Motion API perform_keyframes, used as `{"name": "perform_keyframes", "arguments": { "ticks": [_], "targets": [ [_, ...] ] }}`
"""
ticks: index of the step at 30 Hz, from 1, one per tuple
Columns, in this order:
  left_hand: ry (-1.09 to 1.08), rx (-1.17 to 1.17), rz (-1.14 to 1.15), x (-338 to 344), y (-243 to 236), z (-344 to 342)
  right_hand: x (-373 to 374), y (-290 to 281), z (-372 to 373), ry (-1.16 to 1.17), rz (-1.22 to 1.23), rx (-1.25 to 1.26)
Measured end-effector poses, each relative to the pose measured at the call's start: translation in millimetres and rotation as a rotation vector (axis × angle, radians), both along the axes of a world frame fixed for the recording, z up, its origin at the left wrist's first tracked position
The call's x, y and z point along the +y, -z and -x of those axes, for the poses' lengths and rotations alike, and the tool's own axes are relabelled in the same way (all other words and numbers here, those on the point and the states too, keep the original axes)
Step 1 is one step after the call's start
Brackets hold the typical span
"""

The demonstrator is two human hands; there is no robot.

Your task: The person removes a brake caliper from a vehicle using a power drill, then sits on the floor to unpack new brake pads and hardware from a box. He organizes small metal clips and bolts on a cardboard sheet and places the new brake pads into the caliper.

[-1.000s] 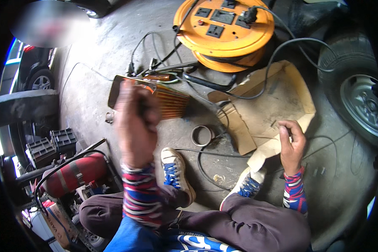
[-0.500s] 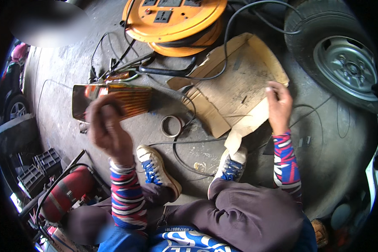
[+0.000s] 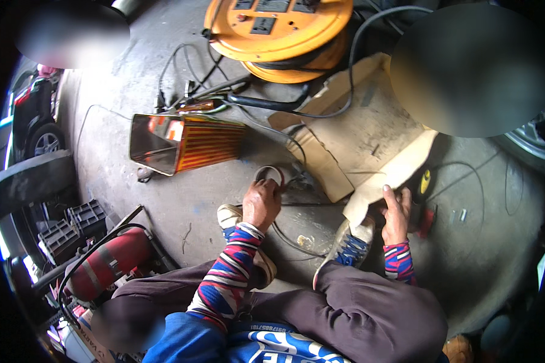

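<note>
My left hand (image 3: 261,204) reaches down in front of my shoe, fingers curled over the near edge of a ring-shaped roll, apparently tape (image 3: 270,173). My right hand (image 3: 396,219) is beside the near flap of a flattened cardboard box (image 3: 375,130). Its thumb and fingers stand apart, with nothing visible held; whether the thumb touches the flap I cannot tell. Just right of this hand lies a dark tool with a yellow-and-black handle (image 3: 426,181) and a red part. An orange-striped, open-ended box (image 3: 209,144) lies on its side to the left of the roll.
A yellow cable reel (image 3: 278,30) stands at the far side, its black cable looping over the cardboard. Tools, including a screwdriver (image 3: 197,106), lie behind the striped box. A red cylinder (image 3: 109,263) is at left, a wheel (image 3: 527,142) at right. Small metal pieces (image 3: 463,215) dot the floor.
My left hand has moved right and down from in front of the striped box to the roll. My right hand has lowered along the cardboard's edge. The view has shifted, showing the yellow-handled tool.
</note>
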State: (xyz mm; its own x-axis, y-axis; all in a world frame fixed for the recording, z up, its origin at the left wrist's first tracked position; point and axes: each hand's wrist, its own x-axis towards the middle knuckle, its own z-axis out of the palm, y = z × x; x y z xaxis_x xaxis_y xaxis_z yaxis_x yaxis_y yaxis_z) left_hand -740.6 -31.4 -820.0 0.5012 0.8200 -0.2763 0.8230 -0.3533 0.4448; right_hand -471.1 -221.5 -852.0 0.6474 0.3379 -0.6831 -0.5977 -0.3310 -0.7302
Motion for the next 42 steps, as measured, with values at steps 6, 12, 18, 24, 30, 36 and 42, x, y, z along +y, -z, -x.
{"name": "perform_keyframes", "arguments": {
  "ticks": [6,12,18,24,30,36,42],
  "targets": [
    [-0.187,-0.433,0.065,42.2,-121.5,-15.2,26.2,21.0,5.3,-0.109,-0.058,-0.058],
    [-0.654,-0.725,-0.333,98.6,-188.0,19.7,24.2,44.6,-1.0,-0.183,-0.105,-0.409],
    [-0.581,-0.533,-0.651,102.7,-159.0,22.7,8.7,21.0,-24.0,-0.119,-0.142,-0.231],
    [-0.154,-0.62,0.226,76.6,-106.4,-51.5,-17.3,7.2,-46.6,-0.144,-0.181,-0.042],
    [0.036,-0.146,0.245,70.6,-23.8,-125.9,-45.2,-2.2,-52.7,-0.106,-0.293,-0.082],
    [0.334,0.089,-0.32,58.4,-50.1,-150.1,-70.6,-34.9,-98.4,-0.241,-0.12,-0.062],
    [-0.037,-0.163,0.796,44.0,-47.4,-164.9,-88.1,-50.6,-110.1,-0.258,-0.056,-0.006]
  ]
}}
